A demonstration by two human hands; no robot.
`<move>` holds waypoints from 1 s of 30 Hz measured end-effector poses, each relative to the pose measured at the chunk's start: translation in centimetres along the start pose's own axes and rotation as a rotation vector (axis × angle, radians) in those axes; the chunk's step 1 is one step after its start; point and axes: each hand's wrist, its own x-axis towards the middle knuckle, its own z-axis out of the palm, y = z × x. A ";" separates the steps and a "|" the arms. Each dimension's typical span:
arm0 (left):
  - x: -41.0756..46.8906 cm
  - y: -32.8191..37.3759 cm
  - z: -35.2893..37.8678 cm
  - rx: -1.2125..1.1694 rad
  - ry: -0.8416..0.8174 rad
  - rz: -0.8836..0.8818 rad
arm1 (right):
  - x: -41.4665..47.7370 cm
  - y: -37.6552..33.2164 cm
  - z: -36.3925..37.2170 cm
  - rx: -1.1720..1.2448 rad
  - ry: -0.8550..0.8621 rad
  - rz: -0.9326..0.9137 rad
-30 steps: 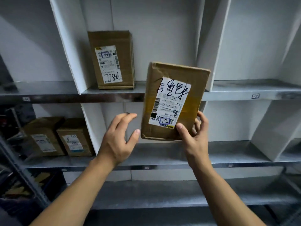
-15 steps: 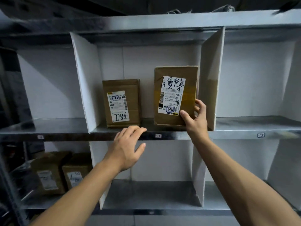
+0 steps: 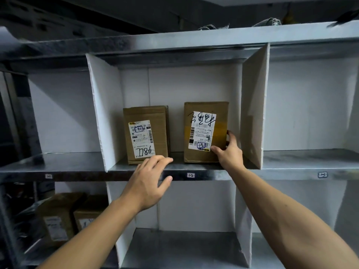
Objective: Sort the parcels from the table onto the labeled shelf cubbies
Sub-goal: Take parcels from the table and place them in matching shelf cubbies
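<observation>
Landmark: the small shelf tag [image 3: 190, 175] on the front lip of the middle cubby; every place below is read from it.
Task parcel: the brown parcel [image 3: 206, 133] stands inside the cubby, just above and slightly right of the shelf tag. It is upright with its long axis vertical, and its label faces out upside down.
Seating: its lower front edge looks to be down on the shelf floor, though this angle does not show whether the whole base lies flat.
Right hand: the right hand [image 3: 228, 152], above and right of the shelf tag, grips the parcel's lower right corner. The thumb is on the front face by the label's corner and the fingers are wrapped round the right side.
Key relation: the parcel lies up and to the left of the grip. The wrapped fingers sit in the narrow gap between the parcel's side and the white divider [image 3: 252, 113], farther right of the shelf tag. Letting go likely means drawing the hand back toward the person, not sideways.
Left hand: the left hand [image 3: 147, 183], left of the shelf tag at lip height, holds nothing and its fingers are relaxed.
Neighbour parcel: the neighbour parcel [image 3: 145, 134] stands above and left of the shelf tag, upright and apart from the task parcel.
Nearer hand: the right hand is the nearer one, and the left hand is closer to the neighbour parcel.
</observation>
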 end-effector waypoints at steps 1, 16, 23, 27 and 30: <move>-0.2 0.1 -0.1 0.004 -0.002 -0.001 | 0.1 0.0 0.0 -0.006 0.013 0.006; -3.0 2.7 -0.3 0.063 -0.069 -0.063 | -8.1 0.6 -4.4 -0.443 -0.033 -0.238; -4.4 6.7 0.5 0.062 -0.117 -0.017 | -17.1 0.7 -8.4 -0.992 -0.121 -0.436; -5.9 10.0 1.2 0.030 -0.183 0.021 | -21.5 0.2 -12.0 -1.146 -0.143 -0.373; -7.3 12.5 2.4 -0.018 -0.220 0.087 | -25.2 1.2 -15.2 -1.248 -0.158 -0.281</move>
